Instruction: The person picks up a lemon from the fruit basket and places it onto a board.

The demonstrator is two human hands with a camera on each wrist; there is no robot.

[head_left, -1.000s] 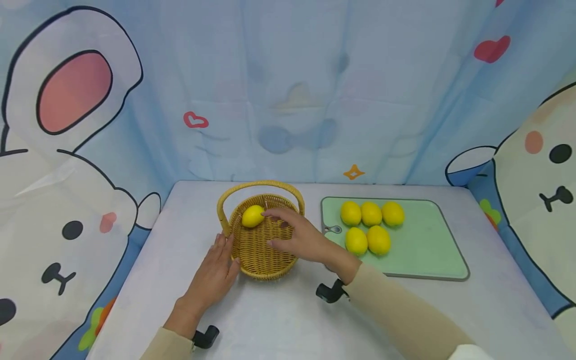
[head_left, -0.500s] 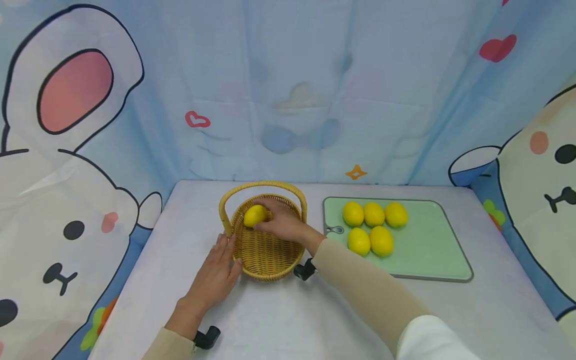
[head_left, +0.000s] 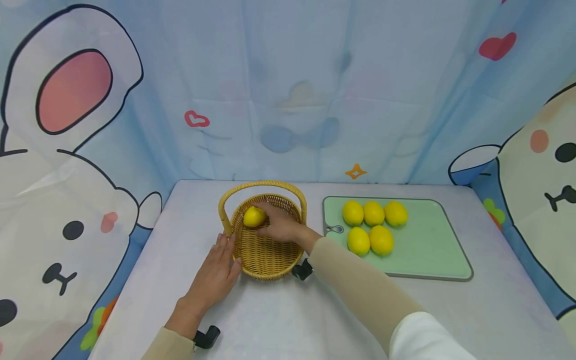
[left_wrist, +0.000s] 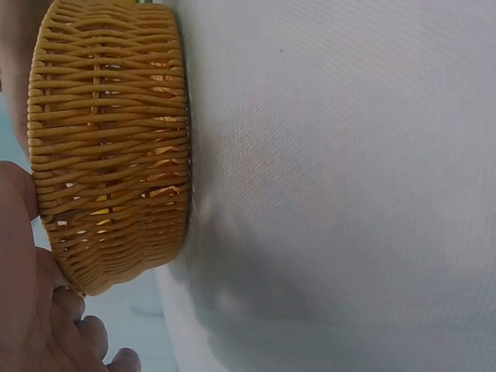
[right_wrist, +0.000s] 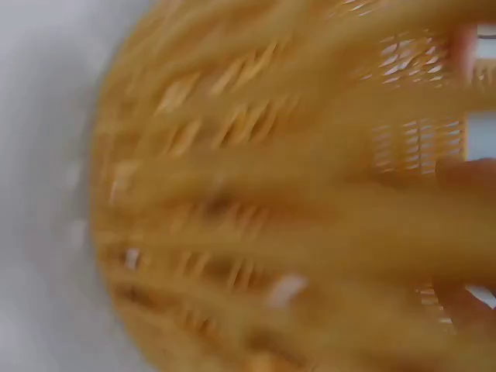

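Observation:
A yellow lemon [head_left: 254,217] lies at the upper left inside a round wicker basket [head_left: 265,270] with an arched handle. My right hand [head_left: 281,226] reaches into the basket, finger and thumb around the lemon's right side; its far fingertips are partly hidden. My left hand [head_left: 215,274] rests against the basket's left side with fingers nearly straight. In the left wrist view, left fingers [left_wrist: 74,329] touch the woven wall [left_wrist: 112,147]. Blurred wicker [right_wrist: 256,194] fills most of the right wrist view, and the lemon cannot be made out there.
Right of the basket lies a pale green board [head_left: 423,245] with a grey edge. Several lemons [head_left: 374,213] stand on its left half in two rows. A white cloth [head_left: 279,320] covers the table, and a printed curtain [head_left: 288,90] hangs behind.
My right hand has moved left and deeper into the basket, from beside the lemon to around it. The lemon has barely shifted. My left hand stays at the basket's side.

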